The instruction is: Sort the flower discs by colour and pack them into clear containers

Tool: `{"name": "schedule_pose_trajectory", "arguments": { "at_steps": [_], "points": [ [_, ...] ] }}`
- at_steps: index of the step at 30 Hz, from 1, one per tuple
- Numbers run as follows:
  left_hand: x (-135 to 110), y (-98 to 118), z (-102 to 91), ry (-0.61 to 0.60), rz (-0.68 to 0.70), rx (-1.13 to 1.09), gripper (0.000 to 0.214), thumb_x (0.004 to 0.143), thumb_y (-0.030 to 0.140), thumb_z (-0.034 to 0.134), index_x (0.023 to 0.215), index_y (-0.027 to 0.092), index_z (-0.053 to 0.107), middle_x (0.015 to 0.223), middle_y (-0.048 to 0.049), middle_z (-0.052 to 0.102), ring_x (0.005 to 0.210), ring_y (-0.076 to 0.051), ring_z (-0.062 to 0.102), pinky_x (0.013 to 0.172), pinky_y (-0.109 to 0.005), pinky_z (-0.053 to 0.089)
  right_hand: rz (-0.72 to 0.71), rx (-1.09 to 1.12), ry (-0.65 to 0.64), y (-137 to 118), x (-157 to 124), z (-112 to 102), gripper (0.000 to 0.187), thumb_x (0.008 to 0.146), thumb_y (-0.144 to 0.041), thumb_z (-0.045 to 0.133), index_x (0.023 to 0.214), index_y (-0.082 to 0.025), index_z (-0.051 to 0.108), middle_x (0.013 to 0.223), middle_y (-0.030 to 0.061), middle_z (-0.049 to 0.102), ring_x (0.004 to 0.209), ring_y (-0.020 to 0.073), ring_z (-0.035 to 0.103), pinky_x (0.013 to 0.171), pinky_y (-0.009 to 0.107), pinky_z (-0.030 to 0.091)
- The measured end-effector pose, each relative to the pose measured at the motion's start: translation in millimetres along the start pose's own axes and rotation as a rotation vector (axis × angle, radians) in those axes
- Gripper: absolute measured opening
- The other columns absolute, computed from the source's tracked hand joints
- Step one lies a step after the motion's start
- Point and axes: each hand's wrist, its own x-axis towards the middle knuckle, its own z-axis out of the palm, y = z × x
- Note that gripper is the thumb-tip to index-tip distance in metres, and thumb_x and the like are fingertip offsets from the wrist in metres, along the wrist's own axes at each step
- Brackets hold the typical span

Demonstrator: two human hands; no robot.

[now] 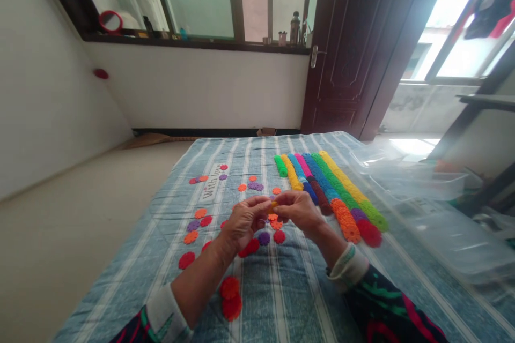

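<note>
Fingertips of my left hand [244,220] and my right hand [302,212] meet over the striped bedspread [148,257], both closed in a pinch. Between them is a small yellow-orange interlocking plastic disc [274,204], mostly covered by the fingers. Just below the hands lie orange discs [276,224], a purple disc [264,238] and red discs [252,246]. More loose red, orange and purple discs, such as a red disc [186,260], are scattered to the left. Two overlapping red-orange discs [230,297] lie nearer to me.
Right of my hands, long rows of stacked discs [322,171] lie side by side, sorted by colour. Clear plastic containers [462,236] stand at the right edge. A dark door [341,48] and a window sill [201,45] with small items are beyond the bed.
</note>
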Motion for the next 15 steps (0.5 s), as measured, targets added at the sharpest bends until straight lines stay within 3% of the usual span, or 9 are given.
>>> {"name": "schedule_pose_trajectory", "arguments": {
  "at_steps": [3,5,8,12,15],
  "points": [
    [17,0,17.1,0.035,0.097,0.26,0.022,0.062,0.027,0.078,0.076,0.012,0.069,0.061,0.0008,0.061,0.048,-0.006,0.052,0.042,-0.016,0.034,-0.104,-0.488,0.156,-2,13,-34,0.004,0.066,-0.019,0.067,0.069,-0.016,0.069,0.058,-0.0008,0.063,0.053,0.0117,0.055,0.053,0.024,0.04],
    [32,-3,29.1,0.044,0.15,0.415,0.015,0.067,0.023,0.073,0.076,0.012,0.068,0.061,0.0007,0.061,0.05,-0.008,0.055,0.042,-0.017,0.036,-0.104,-0.833,0.235,-4,22,-52,0.01,0.07,-0.014,0.063,0.074,-0.018,0.072,0.067,0.0021,0.068,0.064,0.0147,0.061,0.061,0.024,0.041],
    [57,-10,46.3,0.059,0.153,0.629,0.013,0.068,0.013,0.066,0.082,0.012,0.067,0.063,0.0007,0.062,0.053,-0.011,0.059,0.045,-0.018,0.039,-0.058,-1.202,0.192,-5,35,-65,0.023,0.076,-0.011,0.057,0.086,-0.022,0.075,0.088,0.0053,0.073,0.085,0.0188,0.065,0.07,0.025,0.042],
    [85,-22,60.3,0.089,0.195,0.788,0.028,0.059,0.005,0.067,0.086,0.011,0.068,0.066,0.0012,0.062,0.054,-0.011,0.057,0.049,-0.02,0.041,-0.043,-1.411,0.044,-3,45,-64,0.024,0.082,-0.017,0.055,0.095,-0.023,0.074,0.103,0.0073,0.071,0.097,0.0201,0.063,0.073,0.025,0.041],
    [95,-28,62.5,0.098,0.23,0.837,0.027,0.054,0.006,0.071,0.08,0.012,0.068,0.065,0.0019,0.06,0.058,-0.012,0.057,0.051,-0.02,0.04,-0.052,-1.451,0.036,-2,44,-63,0.025,0.085,-0.021,0.055,0.103,-0.024,0.072,0.106,0.0078,0.069,0.098,0.02,0.062,0.074,0.026,0.041]
  ]
}}
